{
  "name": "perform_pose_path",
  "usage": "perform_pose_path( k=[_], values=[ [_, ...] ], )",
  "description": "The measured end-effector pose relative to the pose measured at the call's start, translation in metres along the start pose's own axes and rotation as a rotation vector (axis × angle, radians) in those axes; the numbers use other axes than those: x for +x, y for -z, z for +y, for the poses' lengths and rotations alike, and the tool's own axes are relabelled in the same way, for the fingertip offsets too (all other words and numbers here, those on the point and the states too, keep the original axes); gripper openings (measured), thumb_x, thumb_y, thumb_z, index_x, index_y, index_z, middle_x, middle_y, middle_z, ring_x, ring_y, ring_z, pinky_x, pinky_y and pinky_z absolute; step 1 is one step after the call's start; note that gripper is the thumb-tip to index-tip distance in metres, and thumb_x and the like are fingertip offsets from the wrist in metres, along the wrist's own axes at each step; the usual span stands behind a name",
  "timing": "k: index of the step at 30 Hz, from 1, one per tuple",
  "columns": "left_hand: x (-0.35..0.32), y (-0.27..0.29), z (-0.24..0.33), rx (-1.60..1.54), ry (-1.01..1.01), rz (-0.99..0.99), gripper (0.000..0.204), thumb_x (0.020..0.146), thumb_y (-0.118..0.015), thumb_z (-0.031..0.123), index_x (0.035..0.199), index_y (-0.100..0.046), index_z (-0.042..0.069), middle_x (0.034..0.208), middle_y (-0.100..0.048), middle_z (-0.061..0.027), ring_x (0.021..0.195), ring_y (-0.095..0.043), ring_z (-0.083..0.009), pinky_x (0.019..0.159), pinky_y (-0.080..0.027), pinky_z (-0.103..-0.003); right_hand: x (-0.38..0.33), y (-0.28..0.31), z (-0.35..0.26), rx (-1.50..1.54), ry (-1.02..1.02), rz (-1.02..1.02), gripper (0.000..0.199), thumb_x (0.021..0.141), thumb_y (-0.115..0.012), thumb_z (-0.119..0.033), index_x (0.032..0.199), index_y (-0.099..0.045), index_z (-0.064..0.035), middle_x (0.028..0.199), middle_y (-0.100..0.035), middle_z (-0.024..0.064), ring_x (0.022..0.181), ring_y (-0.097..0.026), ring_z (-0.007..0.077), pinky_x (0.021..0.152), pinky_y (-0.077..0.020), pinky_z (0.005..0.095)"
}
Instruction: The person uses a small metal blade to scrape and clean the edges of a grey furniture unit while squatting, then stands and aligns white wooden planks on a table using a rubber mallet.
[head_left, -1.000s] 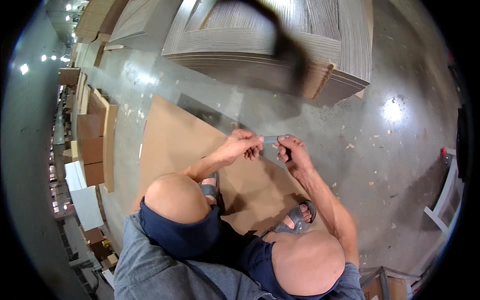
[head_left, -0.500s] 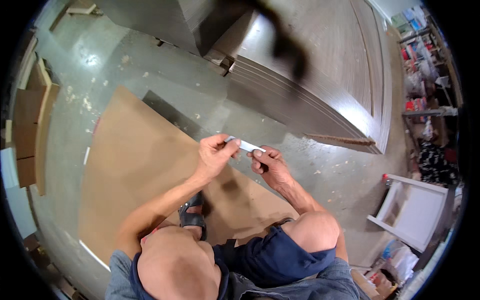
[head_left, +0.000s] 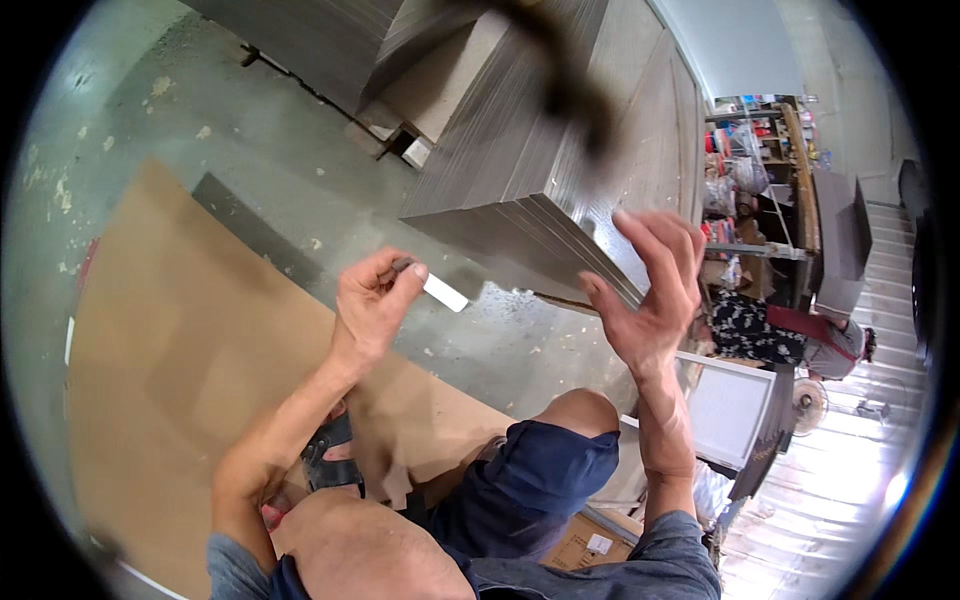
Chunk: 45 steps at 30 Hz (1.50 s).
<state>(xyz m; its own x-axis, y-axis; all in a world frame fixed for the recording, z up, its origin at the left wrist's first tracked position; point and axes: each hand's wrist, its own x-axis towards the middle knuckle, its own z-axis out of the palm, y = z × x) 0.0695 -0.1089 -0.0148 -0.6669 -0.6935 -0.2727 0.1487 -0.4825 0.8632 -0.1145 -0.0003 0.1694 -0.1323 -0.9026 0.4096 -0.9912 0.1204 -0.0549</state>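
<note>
Pinched between the thumb and fingers of my left hand [head_left: 372, 300] is a small flat white strip [head_left: 445, 293], its free end pointing toward the lower right. The fingers hide its other end, and its exact kind does not show. My right hand [head_left: 655, 290] is raised away from the strip, empty, thumb and fingers spread, in front of a stack of grey wood-grain panels [head_left: 500, 220]. Beneath my left forearm a large brown cardboard sheet [head_left: 200, 350] lies on the floor, with my sandalled foot [head_left: 333, 455] on it.
Another grey panel stack [head_left: 300, 40] stands at the far left. Right of me are a white framed piece [head_left: 727, 408], a shelf rack [head_left: 765, 250] crowded with goods, and a person [head_left: 830, 345] at work. A cardboard box [head_left: 585, 545] sits near my right knee.
My right hand has let go of the strip and moved up and right, opening its fingers. My left hand keeps the strip. The view has turned toward the right.
</note>
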Motion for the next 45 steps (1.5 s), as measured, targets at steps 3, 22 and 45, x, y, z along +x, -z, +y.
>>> perform_pose_path(
  k=[3, 22, 45],
  values=[
    [-0.004, -0.004, 0.001, 0.01, 0.004, -0.061, 0.014, 0.092, -0.063, 0.011, 0.091, -0.065, -0.003, 0.07, -0.057, 0.0037, 0.064, -0.047, -0.003, 0.056, -0.037, -0.022, 0.007, -0.014, -0.001, -0.096, -0.049, -0.068, 0.064, 0.064, -0.086, -0.016, 0.123, -0.063, -0.0038, 0.121, -0.058, 0.0124, 0.111, -0.052, 0.033, 0.094, -0.045, 0.044],
    [0.027, -0.012, 0.03, 0.293, -0.709, -0.002, 0.021, 0.09, -0.061, 0.007, 0.106, -0.068, -0.003, 0.082, -0.066, -0.0146, 0.075, -0.061, -0.0248, 0.07, -0.048, -0.034, -0.063, 0.015, 0.037, -0.271, -0.368, 0.207, 0.052, 0.082, -0.071, -0.009, 0.132, -0.059, -0.0028, 0.127, -0.059, 0.0154, 0.12, -0.051, 0.0289, 0.103, -0.0398, 0.04],
    [0.039, -0.063, 0.039, 0.402, -0.597, -0.076, 0.03, 0.094, -0.06, 0.007, 0.122, -0.063, -0.004, 0.085, -0.059, -0.0076, 0.07, -0.051, -0.0134, 0.065, -0.045, -0.027, -0.251, 0.005, 0.119, 0.929, -1.121, 0.564, 0.045, 0.087, -0.068, 0.0, 0.129, -0.055, 0.0072, 0.121, -0.064, 0.0085, 0.111, -0.059, 0.0153, 0.099, -0.043, 0.0266]
  ],
)
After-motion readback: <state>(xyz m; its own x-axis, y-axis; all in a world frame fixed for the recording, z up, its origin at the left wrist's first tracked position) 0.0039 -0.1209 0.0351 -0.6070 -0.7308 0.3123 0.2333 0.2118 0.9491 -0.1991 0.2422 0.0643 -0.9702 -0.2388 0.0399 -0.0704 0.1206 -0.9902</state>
